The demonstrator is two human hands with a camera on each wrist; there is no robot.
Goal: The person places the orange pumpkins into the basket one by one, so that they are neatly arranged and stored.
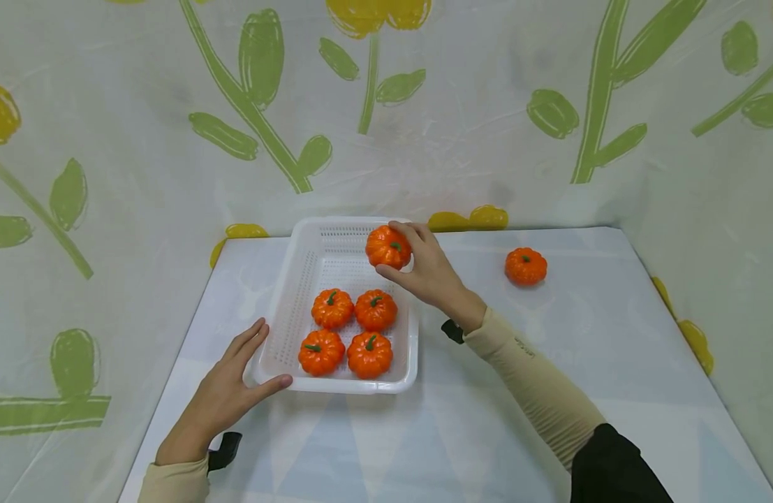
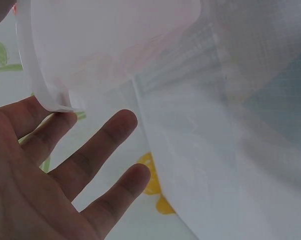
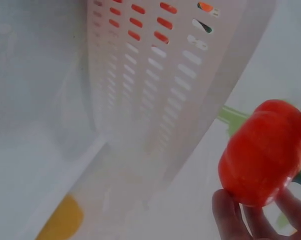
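My right hand (image 1: 429,271) pinches a small orange toy pumpkin (image 1: 388,246) between thumb and fingers, over the far right part of a white plastic basket (image 1: 274,335). In the right wrist view, that pumpkin (image 3: 265,152) looks red, and the basket's slotted side (image 3: 175,85) is beside it. Several more pumpkins (image 1: 370,354) with green stems sit together in the near half of the basket. At the basket's near left corner is my left hand (image 1: 225,391), its fingers extended and spread. The left wrist view has its fingers (image 2: 98,145) against and just beyond the basket rim (image 2: 53,105).
Another orange pumpkin (image 1: 526,266) lies on the table (image 1: 487,426) to the right of the basket. Behind the table and along its sides hangs a pale cloth (image 1: 455,140) printed with green stems and yellow flowers.
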